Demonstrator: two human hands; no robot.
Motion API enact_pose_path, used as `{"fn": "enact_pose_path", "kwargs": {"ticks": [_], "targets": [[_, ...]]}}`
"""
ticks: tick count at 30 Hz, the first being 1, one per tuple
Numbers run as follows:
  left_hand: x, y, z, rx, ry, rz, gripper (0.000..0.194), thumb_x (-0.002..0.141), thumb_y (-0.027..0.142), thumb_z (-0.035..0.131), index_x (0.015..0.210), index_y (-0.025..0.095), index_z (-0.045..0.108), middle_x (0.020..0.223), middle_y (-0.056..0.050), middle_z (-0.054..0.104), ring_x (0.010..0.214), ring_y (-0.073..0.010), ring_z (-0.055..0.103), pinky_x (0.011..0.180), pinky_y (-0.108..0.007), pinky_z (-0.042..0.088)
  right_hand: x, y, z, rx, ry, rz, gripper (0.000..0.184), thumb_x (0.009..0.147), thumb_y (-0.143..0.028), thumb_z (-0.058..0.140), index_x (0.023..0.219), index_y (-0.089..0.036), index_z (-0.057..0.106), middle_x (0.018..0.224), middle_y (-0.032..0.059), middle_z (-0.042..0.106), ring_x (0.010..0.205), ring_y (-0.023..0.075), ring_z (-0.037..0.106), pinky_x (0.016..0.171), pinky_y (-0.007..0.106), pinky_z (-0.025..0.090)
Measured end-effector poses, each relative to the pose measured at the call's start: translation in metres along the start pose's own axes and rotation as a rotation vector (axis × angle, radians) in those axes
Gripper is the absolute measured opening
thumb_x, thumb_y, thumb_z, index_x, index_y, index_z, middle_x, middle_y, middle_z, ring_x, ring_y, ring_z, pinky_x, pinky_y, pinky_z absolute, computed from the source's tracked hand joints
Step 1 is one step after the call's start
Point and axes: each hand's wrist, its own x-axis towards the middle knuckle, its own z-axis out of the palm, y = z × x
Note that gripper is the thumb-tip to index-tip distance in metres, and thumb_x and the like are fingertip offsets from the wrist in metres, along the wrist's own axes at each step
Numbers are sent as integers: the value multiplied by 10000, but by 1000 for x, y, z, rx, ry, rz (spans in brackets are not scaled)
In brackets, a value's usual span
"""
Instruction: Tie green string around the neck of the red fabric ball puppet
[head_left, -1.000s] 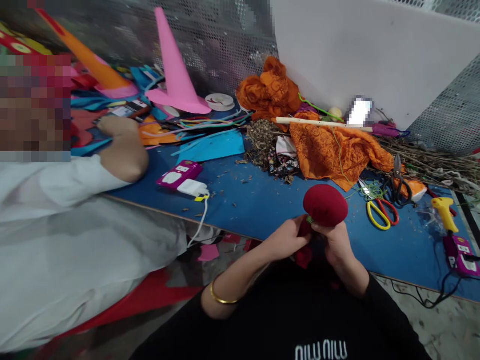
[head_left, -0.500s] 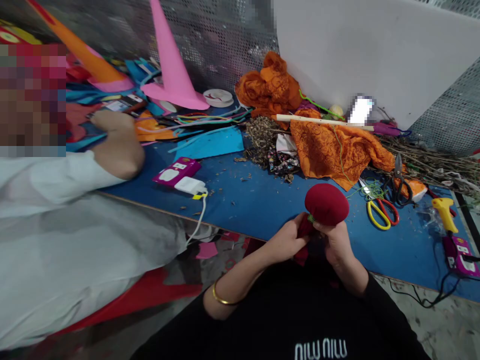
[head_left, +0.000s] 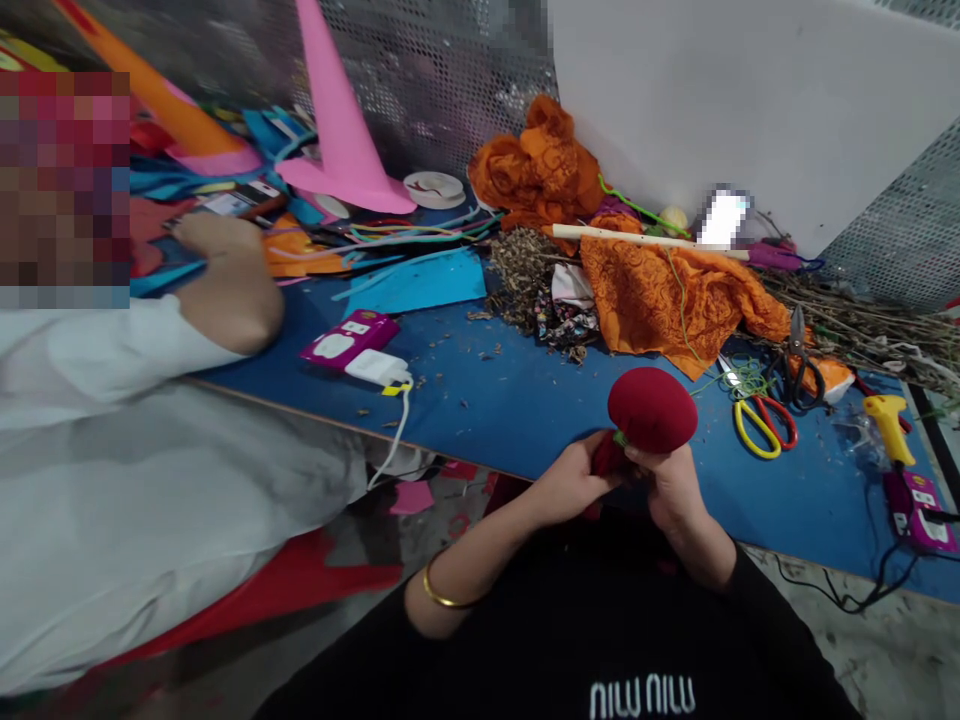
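A rounded, dark red stuffed cloth ball (head_left: pixel 652 408) is held up near the table's front edge, its smooth top facing me. My right hand (head_left: pixel 676 490) is closed around the gathered part just under the ball. My left hand (head_left: pixel 576 478) grips the loose red cloth (head_left: pixel 609 455) on the left side of it. A bit of green thread (head_left: pixel 619 438) shows at the gathered neck. The fingertips of both hands are partly hidden behind the ball and cloth.
To the right lie scissors with yellow and red handles (head_left: pixel 766 428), black scissors (head_left: pixel 806 370) and a yellow glue gun (head_left: pixel 890 428). Orange cloth (head_left: pixel 660 295) and dried stems lie behind. A purple power strip (head_left: pixel 351 338) and a co-worker's arm (head_left: pixel 232 290) are at left.
Both hands keep their hold on the red cloth ball in nearly the same place. Less loose red cloth shows below my left hand. The view has shifted slightly.
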Motion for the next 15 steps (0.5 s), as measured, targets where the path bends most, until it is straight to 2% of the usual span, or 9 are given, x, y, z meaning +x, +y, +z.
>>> {"fn": "enact_pose_path", "kwargs": {"ticks": [2,4,6,8,10,12,15], "targets": [[0,-2,-2,-80,-73,-43,329,727,212,654,1038,177,554,791,13,635,693,-151,600,671,-285,513,0,1,0,6,7,-10,186,473,-116,803,599,-154,672,486,-60,586,422,77,406,412,214,306],[1,-3,-3,-107,-97,-41,334,731,238,671,1041,180,561,801,7,628,719,-158,597,685,-297,515,0,1,0,28,5,-22,244,462,-93,803,677,-156,707,587,-40,662,502,102,508,481,218,393],[2,-3,-3,-113,-76,4,332,719,276,707,1010,174,583,885,-22,644,842,-185,602,774,-322,512,0,1,0,44,-5,-16,330,459,-95,809,773,-164,732,714,-16,721,630,142,602,597,246,473],[2,-2,-3,-133,-76,10,352,689,336,750,945,157,589,841,-24,641,807,-179,592,743,-302,510,0,2,0,34,-15,-15,364,467,-119,814,819,-167,734,773,-5,734,699,166,629,663,275,500],[1,-3,-5,-165,-113,-36,438,652,451,780,875,144,563,645,19,576,586,-125,522,556,-242,462,0,2,-1,3,-26,-20,350,483,-148,814,822,-166,727,763,-8,724,675,162,613,636,272,491],[0,-5,-6,-211,-167,-68,554,629,593,757,855,147,520,515,77,456,433,-69,373,420,-198,335,0,3,-2,-26,-27,-17,314,495,-168,810,794,-160,714,722,-16,702,613,140,574,567,249,451],[-1,-9,-7,-272,-210,-49,586,702,709,621,858,166,465,521,106,368,404,-38,262,389,-181,243,0,4,-3,-25,-6,-1,265,475,-167,812,707,-148,684,625,-33,649,523,101,487,481,220,364]]}}
